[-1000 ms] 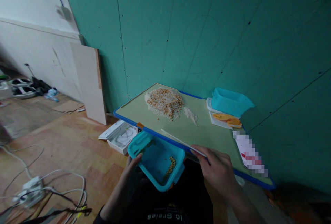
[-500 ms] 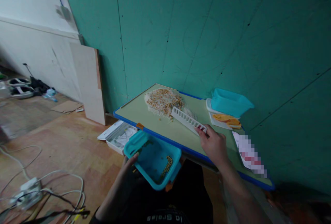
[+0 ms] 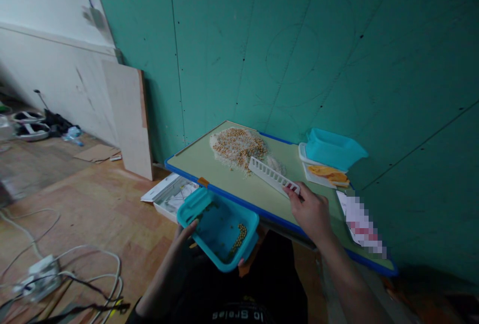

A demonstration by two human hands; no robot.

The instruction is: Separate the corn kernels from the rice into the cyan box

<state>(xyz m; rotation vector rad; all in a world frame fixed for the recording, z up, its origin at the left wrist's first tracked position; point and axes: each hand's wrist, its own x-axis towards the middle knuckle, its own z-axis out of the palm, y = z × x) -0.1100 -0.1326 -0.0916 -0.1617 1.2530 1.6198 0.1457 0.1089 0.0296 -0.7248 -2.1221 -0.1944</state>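
My left hand [image 3: 182, 240] grips a teal plastic box [image 3: 217, 224] from below, just off the near edge of the small green table [image 3: 228, 179]. A few yellow beans [image 3: 238, 237] lie in the box. My right hand [image 3: 310, 209] is closed on the end of a white slotted strip [image 3: 272, 174], which stands on its edge on the table. The strip's far end touches a pile of rice mixed with yellow beans [image 3: 238, 147] at the back of the table.
A second teal box [image 3: 333, 148] stands on a white lid at the back right, with orange pieces [image 3: 331, 171] beside it and a paper [image 3: 361, 224] nearer. A white tray [image 3: 170, 196], cables [image 3: 56, 269] and a leaning board [image 3: 127, 119] are on the floor to the left.
My right hand has carried the white strip from the table's near edge up to the pile and turned it on edge. The teal box has shifted slightly left and down.
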